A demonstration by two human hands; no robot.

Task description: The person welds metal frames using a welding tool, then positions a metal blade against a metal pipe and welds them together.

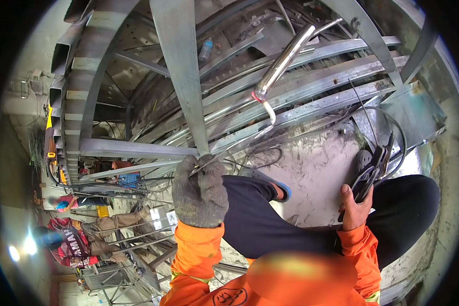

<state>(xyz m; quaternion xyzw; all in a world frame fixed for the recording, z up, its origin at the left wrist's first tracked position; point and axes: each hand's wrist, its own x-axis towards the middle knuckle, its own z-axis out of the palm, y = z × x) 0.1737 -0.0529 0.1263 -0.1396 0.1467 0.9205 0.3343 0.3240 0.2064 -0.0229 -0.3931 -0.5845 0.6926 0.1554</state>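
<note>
A thick grey work glove covers my left hand (201, 191), whose fingers are closed round a thin metal rod (234, 147). The rod runs up and right towards a shiny metal tube (285, 58), which has a glowing red spot and a pale bent piece at its lower end. Bare and near my right knee, my right hand (356, 206) is wrapped round the dark handle of a welding clamp (375, 171). A thin rod stands up from the clamp, and a black cable (404, 137) loops beside it.
Grey steel beams (181, 66) frame the space ahead, with long metal bars (311, 97) lying behind. A plastic bottle (205, 49) is among them. At the left, a person (76, 239) in a red shirt is near a bright light; another person (69, 203) is beyond.
</note>
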